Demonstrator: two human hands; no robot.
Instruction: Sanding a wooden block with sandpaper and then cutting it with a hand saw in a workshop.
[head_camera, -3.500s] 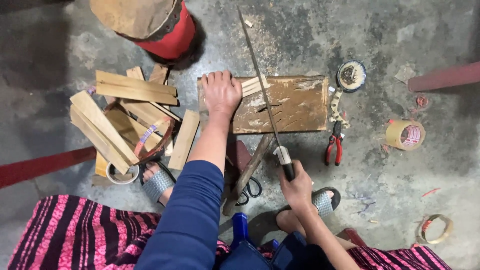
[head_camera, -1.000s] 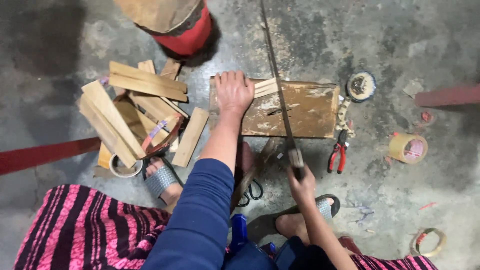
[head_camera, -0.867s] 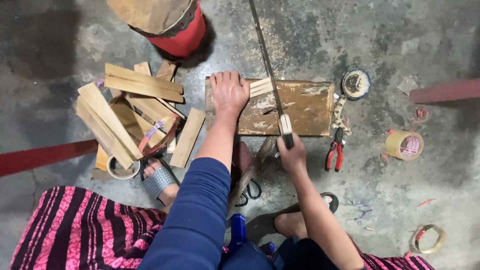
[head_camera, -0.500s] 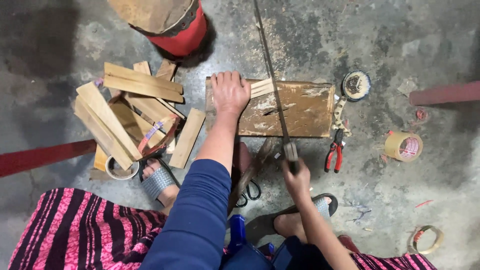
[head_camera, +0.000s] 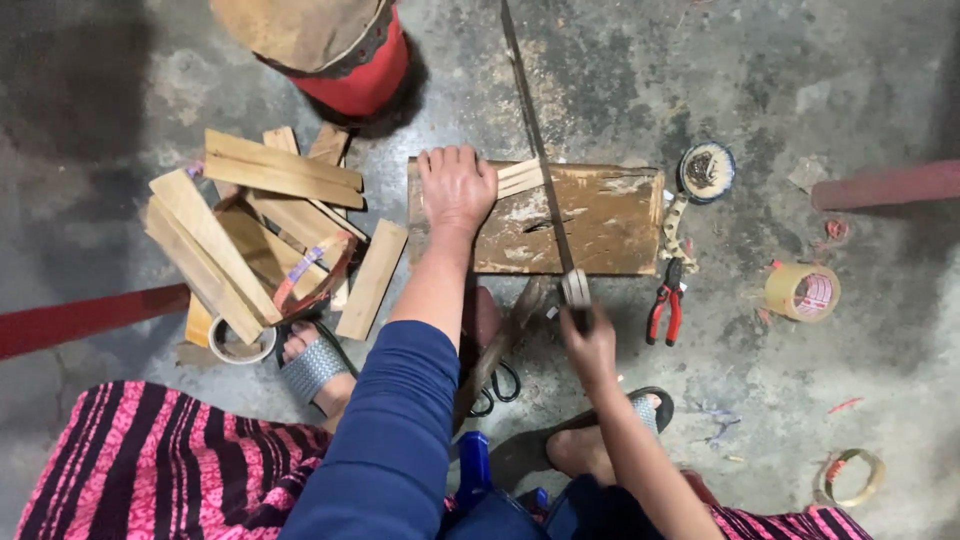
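My left hand (head_camera: 456, 187) presses flat on thin wooden strips (head_camera: 520, 177) at the left end of a worn wooden board (head_camera: 610, 220) lying on the concrete floor. My right hand (head_camera: 590, 335) grips the handle of a long narrow saw blade (head_camera: 535, 150). The blade runs from the handle up across the board and over the strips, just right of my left hand's fingers. The blade's far tip leaves the top of the view.
A heap of cut wooden slats (head_camera: 265, 235) lies left of the board. A red drum (head_camera: 345, 50) stands at the top. Red-handled pliers (head_camera: 665, 310), a small round tin (head_camera: 706, 170), tape rolls (head_camera: 802, 291) and my sandalled feet (head_camera: 312, 365) surround the board.
The saw has slid back and forth across the strips, with my right hand pushing toward the board and pulling back. My left hand has stayed on the strips.
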